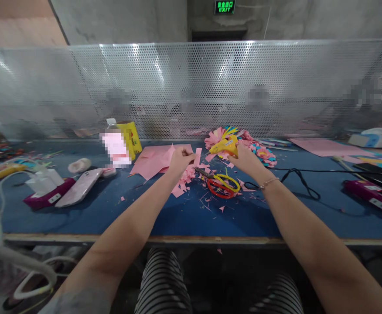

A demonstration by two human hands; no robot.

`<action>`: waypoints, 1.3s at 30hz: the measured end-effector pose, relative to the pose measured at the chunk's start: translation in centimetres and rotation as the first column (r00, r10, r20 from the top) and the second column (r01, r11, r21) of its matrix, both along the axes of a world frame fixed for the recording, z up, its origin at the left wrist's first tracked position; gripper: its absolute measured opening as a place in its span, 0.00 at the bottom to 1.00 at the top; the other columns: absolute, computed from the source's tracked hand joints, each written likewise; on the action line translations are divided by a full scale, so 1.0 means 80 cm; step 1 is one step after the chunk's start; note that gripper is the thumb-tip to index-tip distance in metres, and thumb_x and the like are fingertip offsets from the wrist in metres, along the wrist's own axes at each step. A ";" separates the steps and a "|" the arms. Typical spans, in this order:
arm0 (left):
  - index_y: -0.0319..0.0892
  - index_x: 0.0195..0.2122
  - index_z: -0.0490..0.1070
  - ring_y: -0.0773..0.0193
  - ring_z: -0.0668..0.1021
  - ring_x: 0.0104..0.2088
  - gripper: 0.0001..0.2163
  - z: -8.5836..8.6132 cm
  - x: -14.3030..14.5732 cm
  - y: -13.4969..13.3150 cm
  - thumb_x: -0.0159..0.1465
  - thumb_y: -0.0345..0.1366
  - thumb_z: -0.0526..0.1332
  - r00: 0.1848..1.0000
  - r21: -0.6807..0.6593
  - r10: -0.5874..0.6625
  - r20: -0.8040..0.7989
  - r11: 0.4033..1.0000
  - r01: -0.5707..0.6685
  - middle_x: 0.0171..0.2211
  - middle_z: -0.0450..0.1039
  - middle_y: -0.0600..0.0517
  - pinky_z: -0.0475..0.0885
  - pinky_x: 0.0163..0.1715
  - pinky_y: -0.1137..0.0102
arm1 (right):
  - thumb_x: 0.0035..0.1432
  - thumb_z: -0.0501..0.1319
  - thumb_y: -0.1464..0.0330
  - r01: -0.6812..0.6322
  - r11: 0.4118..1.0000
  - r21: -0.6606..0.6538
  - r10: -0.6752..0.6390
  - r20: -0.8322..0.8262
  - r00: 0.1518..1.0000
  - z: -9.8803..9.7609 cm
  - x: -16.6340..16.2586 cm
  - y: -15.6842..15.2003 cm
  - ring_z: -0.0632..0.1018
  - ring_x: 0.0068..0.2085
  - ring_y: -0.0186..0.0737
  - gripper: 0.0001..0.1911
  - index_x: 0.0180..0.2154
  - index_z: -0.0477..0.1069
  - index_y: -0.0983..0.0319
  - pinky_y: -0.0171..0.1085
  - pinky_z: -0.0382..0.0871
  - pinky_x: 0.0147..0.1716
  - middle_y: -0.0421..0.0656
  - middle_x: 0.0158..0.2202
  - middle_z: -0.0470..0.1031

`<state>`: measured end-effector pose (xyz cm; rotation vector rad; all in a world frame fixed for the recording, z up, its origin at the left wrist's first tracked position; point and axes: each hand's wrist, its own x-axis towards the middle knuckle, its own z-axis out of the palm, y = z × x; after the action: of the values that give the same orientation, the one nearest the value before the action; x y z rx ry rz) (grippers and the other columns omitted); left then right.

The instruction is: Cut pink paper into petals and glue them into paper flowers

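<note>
My left hand (180,159) is closed in a pinch on a small strip of pink paper (197,156), held just above a heap of pink paper scraps (187,176). My right hand (246,159) grips a yellow glue gun (225,146) whose nozzle points left toward the strip. A black cord (297,176) runs from that hand to the right over the blue table (184,216). Red and yellow scissors (222,184) lie on the table between my hands. Finished pink paper flowers (259,150) lie behind the glue gun.
Pink paper sheets (151,161) lie left of my hands, another pink sheet (325,147) at far right. A yellow bottle (131,137), a phone (81,186) and a white charger (45,179) sit at left. A perforated metal screen (191,87) closes the back.
</note>
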<state>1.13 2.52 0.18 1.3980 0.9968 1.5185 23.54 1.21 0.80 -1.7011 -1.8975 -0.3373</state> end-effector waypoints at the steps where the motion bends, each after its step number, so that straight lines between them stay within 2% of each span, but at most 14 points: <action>1: 0.41 0.20 0.58 0.73 0.68 0.19 0.11 0.001 0.000 -0.001 0.45 0.27 0.62 1.000 0.005 0.004 0.014 1.000 -0.004 0.17 0.62 0.59 0.67 0.23 0.73 | 0.52 0.53 0.61 0.008 1.000 -0.016 -0.009 -0.009 1.000 -0.001 0.001 0.000 0.73 0.38 0.49 0.21 0.44 0.62 0.69 0.40 0.64 0.33 0.53 0.35 0.72; 3: 0.41 0.21 0.58 0.72 0.69 0.19 0.11 0.002 0.001 -0.002 0.45 0.28 0.62 1.000 0.005 -0.003 0.023 1.000 0.003 0.18 0.64 0.58 0.67 0.23 0.73 | 0.51 0.55 0.60 -0.021 0.999 -0.047 0.020 -0.022 1.000 -0.004 0.003 -0.001 0.74 0.36 0.48 0.20 0.43 0.65 0.65 0.40 0.65 0.32 0.50 0.34 0.72; 5: 0.41 0.22 0.58 0.72 0.69 0.20 0.10 0.004 0.002 -0.004 0.46 0.27 0.62 1.000 -0.006 -0.015 0.011 1.000 0.015 0.19 0.66 0.57 0.66 0.22 0.73 | 0.51 0.56 0.60 -0.170 0.982 -0.076 0.171 0.005 0.985 -0.008 0.007 0.000 0.73 0.36 0.45 0.16 0.41 0.68 0.60 0.41 0.65 0.33 0.46 0.34 0.73; 7: 0.40 0.24 0.60 0.72 0.69 0.20 0.09 0.005 0.003 -0.006 0.46 0.26 0.62 1.000 -0.019 -0.029 0.012 0.999 0.029 0.19 0.67 0.56 0.66 0.23 0.73 | 0.52 0.56 0.62 -0.340 0.933 -0.120 0.348 0.055 0.936 -0.013 0.010 0.002 0.73 0.37 0.43 0.11 0.38 0.70 0.56 0.41 0.65 0.35 0.43 0.34 0.73; 8: 0.40 0.24 0.61 0.72 0.70 0.20 0.09 0.005 0.003 -0.007 0.46 0.25 0.62 0.999 -0.027 -0.038 0.023 0.999 0.039 0.19 0.67 0.56 0.66 0.24 0.73 | 0.51 0.57 0.62 -0.375 0.916 -0.142 0.388 0.079 0.918 -0.015 0.010 0.003 0.73 0.37 0.43 0.10 0.36 0.71 0.56 0.41 0.65 0.36 0.43 0.33 0.73; 10: 0.39 0.25 0.62 0.73 0.70 0.20 0.09 0.005 0.005 -0.009 0.45 0.24 0.62 0.996 -0.047 -0.057 0.063 0.997 0.060 0.19 0.67 0.56 0.67 0.25 0.73 | 0.48 0.60 0.63 -0.325 0.935 -0.138 0.340 0.102 0.935 -0.018 0.008 0.004 0.72 0.37 0.45 0.10 0.34 0.71 0.59 0.43 0.65 0.38 0.45 0.32 0.72; 12: 0.39 0.24 0.61 0.73 0.70 0.20 0.10 0.004 0.007 -0.010 0.45 0.24 0.62 0.992 -0.068 -0.075 0.101 0.994 0.082 0.18 0.67 0.57 0.67 0.26 0.73 | 0.45 0.62 0.62 -0.259 0.964 -0.063 0.264 0.082 0.961 -0.017 0.000 0.003 0.71 0.38 0.46 0.13 0.34 0.69 0.62 0.44 0.64 0.38 0.48 0.34 0.71; 13: 0.39 0.23 0.60 0.73 0.70 0.20 0.10 0.004 0.008 -0.011 0.45 0.24 0.62 0.990 -0.076 -0.086 0.115 0.993 0.095 0.18 0.66 0.57 0.67 0.26 0.73 | 0.46 0.61 0.63 -0.278 0.960 -0.012 0.278 0.058 0.959 -0.015 -0.005 0.001 0.70 0.39 0.46 0.14 0.35 0.68 0.63 0.44 0.64 0.38 0.49 0.36 0.70; 15: 0.40 0.22 0.58 0.73 0.69 0.20 0.11 0.002 0.011 -0.013 0.44 0.24 0.62 0.984 -0.078 -0.116 0.138 0.989 0.127 0.17 0.65 0.58 0.66 0.25 0.74 | 0.49 0.59 0.65 -0.382 0.921 0.081 0.383 0.009 0.924 -0.008 -0.017 -0.006 0.70 0.39 0.43 0.14 0.39 0.65 0.64 0.42 0.65 0.38 0.49 0.39 0.68; 17: 0.40 0.21 0.56 0.73 0.69 0.19 0.12 0.000 0.013 -0.015 0.45 0.25 0.62 0.978 -0.065 -0.141 0.153 0.986 0.152 0.16 0.64 0.59 0.65 0.24 0.74 | 0.51 0.56 0.67 -0.478 0.870 0.125 0.481 0.007 0.877 -0.002 -0.030 -0.014 0.69 0.37 0.41 0.12 0.40 0.63 0.63 0.41 0.64 0.38 0.47 0.37 0.67; 22: 0.40 0.21 0.54 0.74 0.68 0.18 0.14 0.001 0.018 -0.021 0.44 0.25 0.63 0.969 -0.005 -0.194 0.152 0.980 0.197 0.17 0.64 0.59 0.64 0.22 0.75 | 0.54 0.53 0.70 -0.672 0.731 0.119 0.656 0.147 0.740 -0.005 -0.054 -0.023 0.68 0.40 0.41 0.09 0.39 0.65 0.61 0.42 0.63 0.41 0.46 0.36 0.67; 25: 0.41 0.22 0.53 0.74 0.70 0.20 0.15 0.002 0.020 -0.025 0.44 0.25 0.63 0.958 0.008 -0.233 0.168 0.972 0.235 0.18 0.65 0.59 0.64 0.23 0.75 | 0.54 0.53 0.70 -0.665 0.724 0.180 0.653 0.131 0.746 -0.011 -0.061 -0.020 0.68 0.39 0.41 0.07 0.36 0.66 0.61 0.41 0.63 0.40 0.46 0.35 0.67; 32: 0.40 0.22 0.55 0.73 0.72 0.24 0.14 0.005 0.022 -0.031 0.45 0.25 0.63 0.960 -0.025 -0.226 0.165 0.972 0.233 0.22 0.68 0.56 0.69 0.27 0.73 | 0.52 0.55 0.70 -0.573 0.778 0.258 0.619 -0.161 0.768 -0.009 -0.068 -0.023 0.67 0.29 0.35 0.03 0.30 0.66 0.61 0.35 0.62 0.30 0.41 0.27 0.66; 39: 0.41 0.23 0.55 0.73 0.71 0.23 0.15 0.010 0.022 -0.036 0.43 0.26 0.64 0.967 -0.032 -0.211 0.144 0.976 0.217 0.21 0.67 0.57 0.68 0.27 0.73 | 0.50 0.55 0.69 -0.563 0.792 0.238 0.604 -0.444 0.662 -0.012 -0.080 -0.023 0.67 0.28 0.33 0.03 0.28 0.64 0.62 0.33 0.61 0.27 0.39 0.26 0.66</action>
<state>2.93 -0.34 0.99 1.3013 0.7650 1.4019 17.16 -0.66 -0.16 -0.8992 -1.8598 0.2682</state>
